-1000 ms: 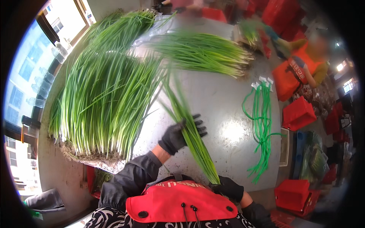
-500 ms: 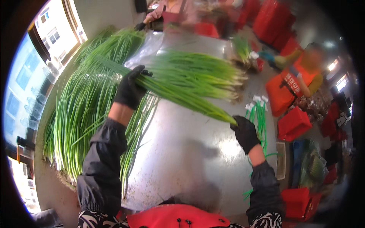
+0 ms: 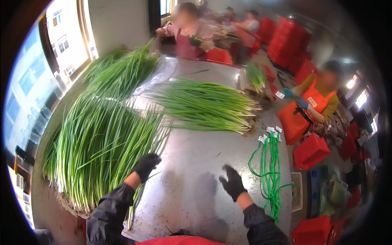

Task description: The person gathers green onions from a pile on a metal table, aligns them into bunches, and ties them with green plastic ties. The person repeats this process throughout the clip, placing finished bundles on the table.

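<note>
My left hand point(image 3: 146, 166), in a black glove, hovers at the right edge of a large heap of green onions point(image 3: 96, 143). Its fingers bend loosely, and nothing shows in them. Over the metal table point(image 3: 183, 179), my right hand point(image 3: 233, 183), also gloved in black, is open with fingers apart. A layer of green onions point(image 3: 204, 102) lies across the table beyond both hands, white root ends to the right. To the right of my right hand lie several long green ties point(image 3: 269, 171) with white tags.
Clear plastic point(image 3: 157, 75) lies between the far onion heap point(image 3: 122, 73) and the layer. A person in an orange apron point(image 3: 314, 98) stands at the right, holding a tag. Another in a dark red apron point(image 3: 190, 41) is at the far end. Red crates point(image 3: 311, 151) stand beyond the right edge.
The bunch of green onions stretched between my hands is out of them; the layer ahead lies on the table. Both hands have drawn back nearer to me, and the view has shifted.
</note>
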`<action>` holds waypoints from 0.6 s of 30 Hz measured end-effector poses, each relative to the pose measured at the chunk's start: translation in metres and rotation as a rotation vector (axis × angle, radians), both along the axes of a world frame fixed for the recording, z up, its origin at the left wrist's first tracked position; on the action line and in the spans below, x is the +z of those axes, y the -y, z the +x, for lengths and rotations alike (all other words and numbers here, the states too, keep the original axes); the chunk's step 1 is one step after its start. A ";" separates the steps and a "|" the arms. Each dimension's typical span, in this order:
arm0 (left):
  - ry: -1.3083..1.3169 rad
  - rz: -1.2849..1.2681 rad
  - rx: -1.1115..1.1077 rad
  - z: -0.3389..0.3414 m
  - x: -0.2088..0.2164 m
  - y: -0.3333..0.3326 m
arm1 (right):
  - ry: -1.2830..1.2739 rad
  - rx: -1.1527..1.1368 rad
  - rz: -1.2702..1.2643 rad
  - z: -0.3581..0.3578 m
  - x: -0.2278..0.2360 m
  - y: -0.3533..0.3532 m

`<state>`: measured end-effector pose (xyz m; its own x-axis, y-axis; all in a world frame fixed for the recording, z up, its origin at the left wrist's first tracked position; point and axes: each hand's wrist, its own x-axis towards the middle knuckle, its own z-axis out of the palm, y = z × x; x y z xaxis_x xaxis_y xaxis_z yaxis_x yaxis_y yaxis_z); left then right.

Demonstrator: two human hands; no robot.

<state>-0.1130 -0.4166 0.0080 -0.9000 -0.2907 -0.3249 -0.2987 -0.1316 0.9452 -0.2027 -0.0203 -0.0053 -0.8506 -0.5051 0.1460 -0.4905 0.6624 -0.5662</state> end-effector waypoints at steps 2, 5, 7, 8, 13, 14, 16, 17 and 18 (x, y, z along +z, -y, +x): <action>-0.023 -0.358 0.039 0.059 -0.026 0.012 | 0.165 -0.057 -0.096 0.050 -0.017 -0.007; 0.067 -0.908 0.065 0.144 -0.020 0.016 | 0.465 -0.172 -0.177 0.114 -0.034 -0.012; -0.110 -1.171 0.050 0.192 -0.029 0.022 | 0.455 -0.126 -0.196 0.150 -0.025 -0.006; -0.012 -1.183 0.071 0.211 -0.007 0.014 | 0.552 -0.117 -0.239 0.163 -0.041 -0.010; 0.333 -1.439 0.040 0.272 -0.012 0.002 | 0.655 -0.013 -0.239 0.204 -0.040 0.000; 0.353 -1.423 0.056 0.280 -0.018 0.001 | 0.668 0.018 -0.246 0.209 -0.039 0.004; 0.491 -1.285 0.018 0.289 -0.040 0.001 | 0.646 0.081 -0.226 0.215 -0.042 0.010; 0.435 -1.333 0.024 0.295 -0.062 0.002 | 0.636 0.114 -0.218 0.217 -0.042 0.014; 0.428 -1.377 0.041 0.292 -0.064 -0.004 | 0.638 0.129 -0.180 0.219 -0.036 0.020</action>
<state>0.1787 -0.4121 -0.0556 -0.7904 -0.6125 -0.0078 -0.6051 0.7787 0.1657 0.0167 -0.0407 -0.0412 -0.7321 -0.6236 -0.2740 -0.0922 0.4893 -0.8672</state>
